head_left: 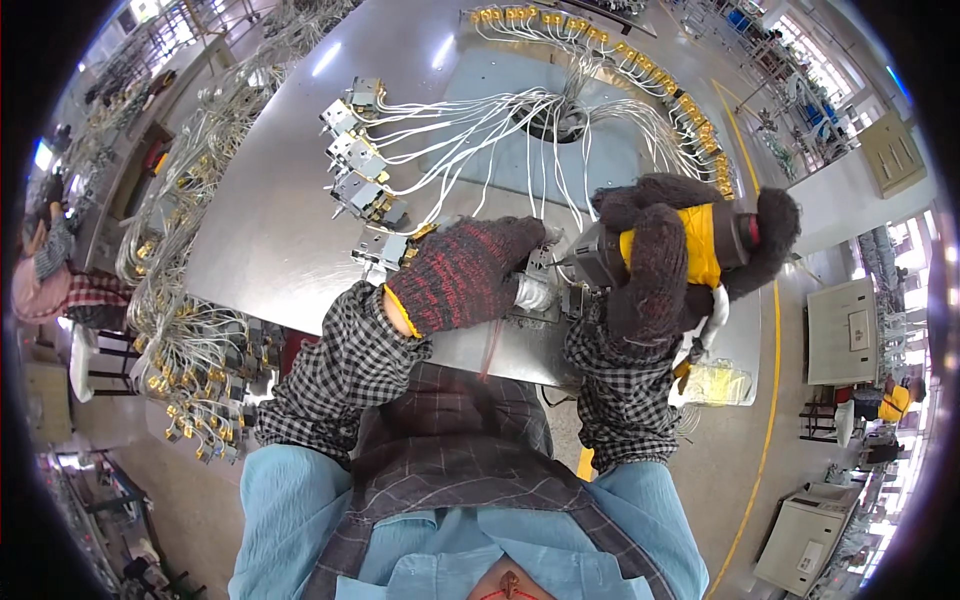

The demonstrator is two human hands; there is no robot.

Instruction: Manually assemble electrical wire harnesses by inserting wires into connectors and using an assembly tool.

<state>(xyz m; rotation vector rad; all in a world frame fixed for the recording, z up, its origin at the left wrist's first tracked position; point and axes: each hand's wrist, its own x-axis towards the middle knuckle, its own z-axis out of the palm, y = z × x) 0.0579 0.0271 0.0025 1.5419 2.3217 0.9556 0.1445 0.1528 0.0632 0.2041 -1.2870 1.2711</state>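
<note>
My left hand, in a dark red-flecked knit glove, is closed on a small metal switch-like block near the table's front edge. Its finger ends are pale and worn. In a dark glove, my right hand wraps around a black and yellow electric screwdriver. The tool lies sideways, its thin tip pointing left close to the block; whether they touch I cannot tell. White wires fan from a round dark opening to a row of similar metal blocks on the left.
An arc of yellow connectors lines the far right edge of the metal table. Bundled wire harnesses hang at the left. A clear yellowish container is by the right edge. Another person sits far left.
</note>
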